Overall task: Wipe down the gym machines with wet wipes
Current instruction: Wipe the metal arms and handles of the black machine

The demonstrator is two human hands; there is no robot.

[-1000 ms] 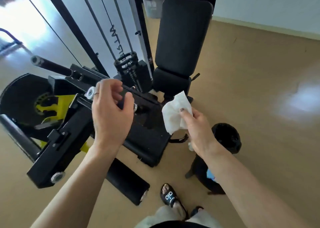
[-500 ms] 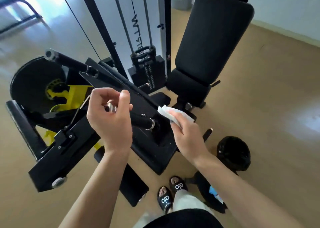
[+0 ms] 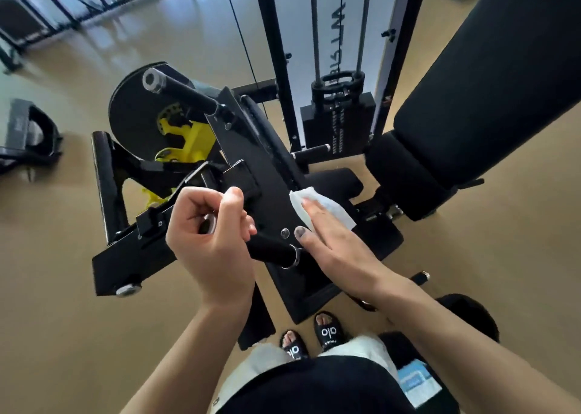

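Note:
A black gym machine [image 3: 251, 149] with yellow parts fills the middle of the view. My left hand [image 3: 210, 240] grips the end of its black handle bar [image 3: 270, 251], fingers curled round the chrome-capped tip. My right hand [image 3: 333, 240] lies flat with straight fingers on a white wet wipe [image 3: 317, 206], pressing it onto the machine's black frame plate beside the handle. The wipe sticks out beyond my fingertips toward the seat.
The machine's padded backrest [image 3: 490, 77] rises at the right, with the weight stack [image 3: 338, 124] and cables behind. A black bin [image 3: 471, 313] and a blue wipes pack [image 3: 418, 382] sit by my sandalled feet [image 3: 311, 338]. Another machine's base [image 3: 28, 133] stands far left.
My right hand lowered the wipe from mid-air onto the frame plate and flattened over it. My left hand kept its grip on the handle. The view moved closer to the machine.

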